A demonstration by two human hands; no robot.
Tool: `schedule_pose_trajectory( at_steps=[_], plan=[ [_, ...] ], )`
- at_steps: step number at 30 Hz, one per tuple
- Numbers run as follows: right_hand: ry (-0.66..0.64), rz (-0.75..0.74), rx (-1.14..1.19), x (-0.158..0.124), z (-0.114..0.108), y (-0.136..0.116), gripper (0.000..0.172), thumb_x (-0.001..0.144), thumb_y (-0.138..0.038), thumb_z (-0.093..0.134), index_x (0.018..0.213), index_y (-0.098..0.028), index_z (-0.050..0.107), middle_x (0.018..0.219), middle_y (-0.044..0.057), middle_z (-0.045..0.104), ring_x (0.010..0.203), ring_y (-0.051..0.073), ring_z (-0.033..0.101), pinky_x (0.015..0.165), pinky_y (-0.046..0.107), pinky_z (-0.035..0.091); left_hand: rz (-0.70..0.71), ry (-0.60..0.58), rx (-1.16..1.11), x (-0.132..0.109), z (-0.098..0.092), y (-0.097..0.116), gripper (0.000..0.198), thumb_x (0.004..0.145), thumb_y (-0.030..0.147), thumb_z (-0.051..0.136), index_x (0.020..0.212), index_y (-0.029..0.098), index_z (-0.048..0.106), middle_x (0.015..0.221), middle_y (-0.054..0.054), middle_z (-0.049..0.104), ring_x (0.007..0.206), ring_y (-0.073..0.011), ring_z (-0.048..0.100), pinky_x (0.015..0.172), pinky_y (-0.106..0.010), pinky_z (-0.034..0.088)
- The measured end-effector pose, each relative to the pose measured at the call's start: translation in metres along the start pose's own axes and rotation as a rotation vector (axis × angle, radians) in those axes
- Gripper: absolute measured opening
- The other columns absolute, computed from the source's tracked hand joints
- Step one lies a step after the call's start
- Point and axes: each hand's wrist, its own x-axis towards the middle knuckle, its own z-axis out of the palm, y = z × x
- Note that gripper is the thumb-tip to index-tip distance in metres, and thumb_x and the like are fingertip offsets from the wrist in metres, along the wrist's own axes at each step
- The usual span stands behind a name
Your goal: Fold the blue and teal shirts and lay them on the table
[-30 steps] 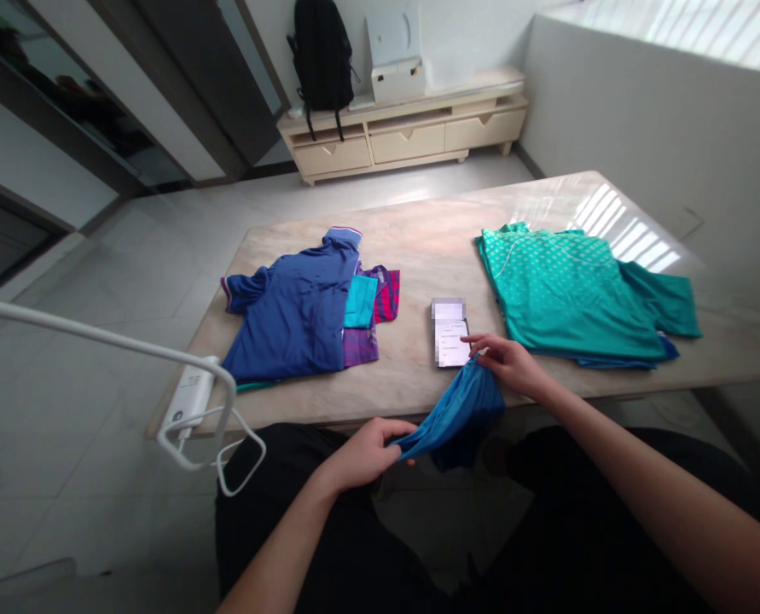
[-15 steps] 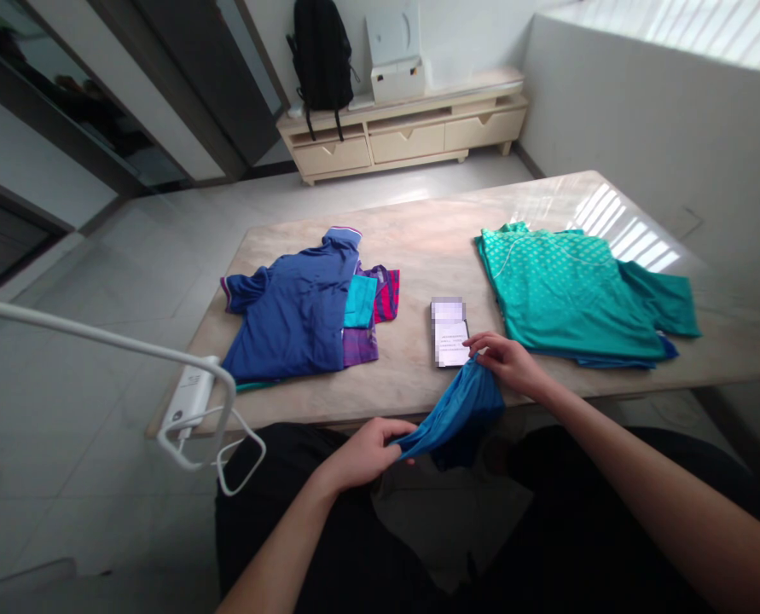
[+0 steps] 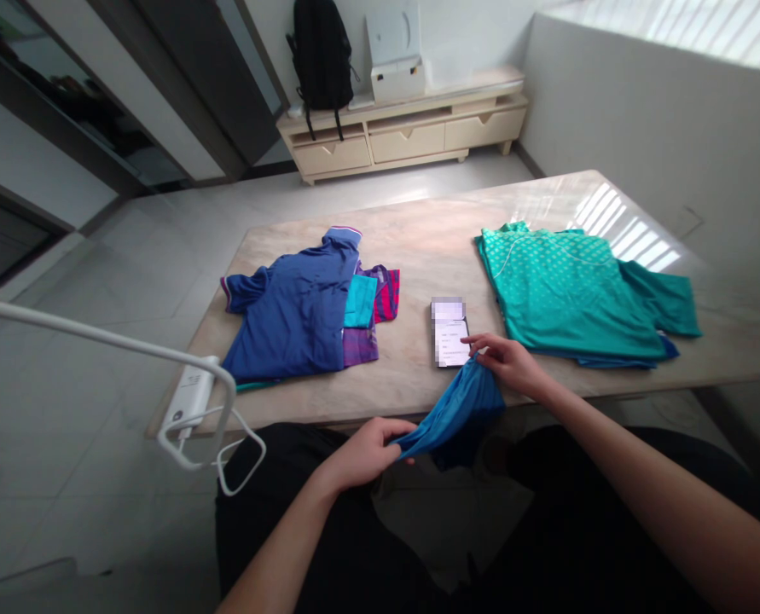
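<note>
A bunched blue garment hangs between my hands at the table's near edge, its lower part drooping into shadow over my lap. Its left end is pinched by my left hand, thumb on top. At the upper right end, my right hand grips the cloth, with the index finger stretched to the right side of a phone. That phone lies face up on the table, its lit screen showing lines of text, partly blurred out. What kind of garment I hold is hidden by the folds.
On the marble-look table, a navy shirt covers purple, turquoise and red-striped clothes at left. Green shirts are stacked at right. A white power bank with a cable sits by the left edge, near a white bar.
The text on the phone screen has shifted, and my right index finger has moved slightly left onto the screen's edge. The blue garment and my left hand stay in place.
</note>
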Motion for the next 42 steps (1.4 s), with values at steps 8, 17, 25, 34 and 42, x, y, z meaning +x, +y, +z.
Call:
schedule_pose_trajectory(
  at_steps=[8, 17, 25, 34, 42],
  plan=[
    [0.011, -0.033, 0.011, 0.001, -0.0008, -0.004, 0.011, 0.09, -0.03, 0.063, 0.089, -0.023, 0.071, 0.12, 0.01, 0.073, 0.103, 0.026, 0.07, 0.078, 0.038, 0.057, -0.004, 0.003, 0.001, -0.0001, 0.0001, 0.001, 0.052, 0.073, 0.008, 0.047, 0.114, 0.016, 0.079, 0.098, -0.003, 0.08, 0.089, -0.0221, 0.071, 0.087, -0.031, 0.052],
    [-0.012, 0.007, -0.004, -0.0004, -0.0008, -0.0036, 0.013, 0.09, -0.029, 0.062, 0.097, -0.024, 0.072, 0.115, 0.008, 0.077, 0.088, 0.024, 0.071, 0.075, 0.038, 0.056, -0.005, 0.002, 0.012, -0.0009, 0.0002, 0.0023, 0.048, 0.075, 0.009, 0.047, 0.11, 0.015, 0.079, 0.098, -0.004, 0.08, 0.09, -0.0221, 0.072, 0.086, -0.03, 0.052],
    [-0.016, 0.011, 0.001, -0.0008, -0.0003, -0.0015, 0.009, 0.091, -0.029, 0.061, 0.093, -0.024, 0.069, 0.127, 0.008, 0.074, 0.09, 0.024, 0.071, 0.076, 0.038, 0.055, 0.007, -0.007, 0.027, -0.0008, -0.0005, 0.0019, 0.046, 0.075, 0.008, 0.046, 0.106, 0.016, 0.079, 0.099, -0.004, 0.08, 0.09, -0.022, 0.072, 0.087, -0.03, 0.051],
    [-0.02, 0.001, -0.002, -0.0001, -0.001, -0.0029, 0.011, 0.09, -0.028, 0.061, 0.094, -0.024, 0.07, 0.121, 0.008, 0.075, 0.098, 0.025, 0.071, 0.08, 0.038, 0.055, 0.007, -0.01, 0.025, -0.0004, -0.0013, 0.0001, 0.046, 0.075, 0.009, 0.047, 0.108, 0.016, 0.079, 0.098, -0.004, 0.08, 0.091, -0.0219, 0.071, 0.088, -0.03, 0.051],
    [-0.013, 0.008, -0.007, -0.0009, 0.0, -0.0019, 0.01, 0.09, -0.028, 0.06, 0.094, -0.024, 0.069, 0.125, 0.008, 0.074, 0.095, 0.025, 0.071, 0.078, 0.037, 0.055, 0.011, -0.012, 0.014, 0.0002, -0.0009, -0.0008, 0.046, 0.075, 0.008, 0.047, 0.107, 0.017, 0.079, 0.099, -0.003, 0.08, 0.091, -0.0214, 0.072, 0.088, -0.03, 0.051]
  ],
)
